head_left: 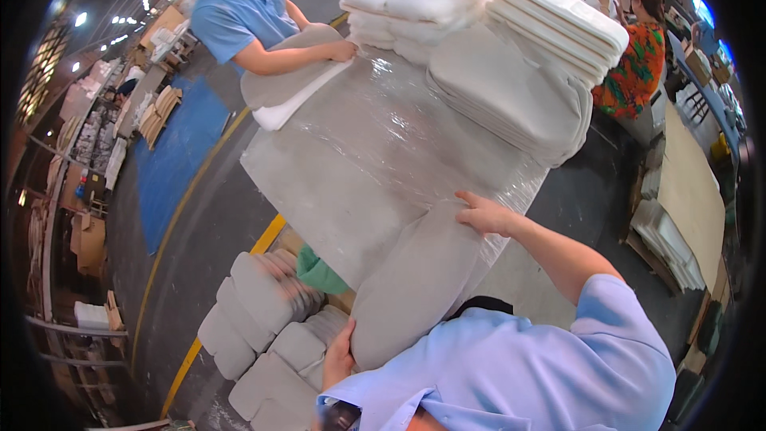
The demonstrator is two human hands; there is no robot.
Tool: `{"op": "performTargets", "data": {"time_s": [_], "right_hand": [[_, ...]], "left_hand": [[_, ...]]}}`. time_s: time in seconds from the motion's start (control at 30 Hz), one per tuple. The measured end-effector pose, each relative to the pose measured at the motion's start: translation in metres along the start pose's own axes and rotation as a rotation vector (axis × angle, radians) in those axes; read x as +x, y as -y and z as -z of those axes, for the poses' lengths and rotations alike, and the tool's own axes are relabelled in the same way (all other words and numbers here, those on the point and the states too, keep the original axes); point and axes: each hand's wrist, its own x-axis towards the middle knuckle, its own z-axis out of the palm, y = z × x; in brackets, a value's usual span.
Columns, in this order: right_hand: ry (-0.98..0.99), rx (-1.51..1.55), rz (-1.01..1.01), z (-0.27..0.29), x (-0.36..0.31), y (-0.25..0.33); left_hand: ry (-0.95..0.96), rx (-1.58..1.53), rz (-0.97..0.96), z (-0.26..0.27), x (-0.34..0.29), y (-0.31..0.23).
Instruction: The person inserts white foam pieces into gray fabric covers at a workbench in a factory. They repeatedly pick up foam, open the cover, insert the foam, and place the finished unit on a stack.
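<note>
A flat grey cushion (415, 279) with rounded ends lies at the near edge of the plastic-wrapped table (319, 183), close against my blue shirt. My left hand (340, 357) grips its near left edge, with part of the fingers hidden. At the cushion's far end, my right hand (485, 215) holds the edge, index finger stretched over the table. Across the table, a person in a blue shirt (243, 20) has a hand on another grey cushion (279, 84), with a white pad (299, 100) along its edge.
Stacked grey cushions (511, 92) and white pads (423, 0) stand at the table's far right. More grey cushions (255, 303) are piled below left, beside a green cloth (319, 271). Another person (638, 56) is at far right. A blue mat (179, 152) lies on the left floor.
</note>
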Motion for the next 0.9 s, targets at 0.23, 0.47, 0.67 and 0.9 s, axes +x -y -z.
{"op": "performTargets", "data": {"time_s": [0.23, 0.47, 0.67, 0.9], "right_hand": [[-0.189, 0.415, 0.418, -0.001, 0.055, 0.029], [-0.403, 0.769, 0.273, -0.004, 0.134, 0.010], [-0.267, 0.844, 0.128, -0.031, 0.149, 0.012], [-0.229, 0.790, 0.170, -0.016, 0.141, -0.013]], "left_hand": [[0.104, 0.109, -0.764, -0.025, -0.065, -0.017], [0.114, 0.194, -0.874, -0.068, -0.023, 0.053], [-0.037, 0.407, -0.860, -0.058, -0.038, 0.057], [-0.020, 0.432, -0.828, -0.055, -0.030, 0.045]]}}
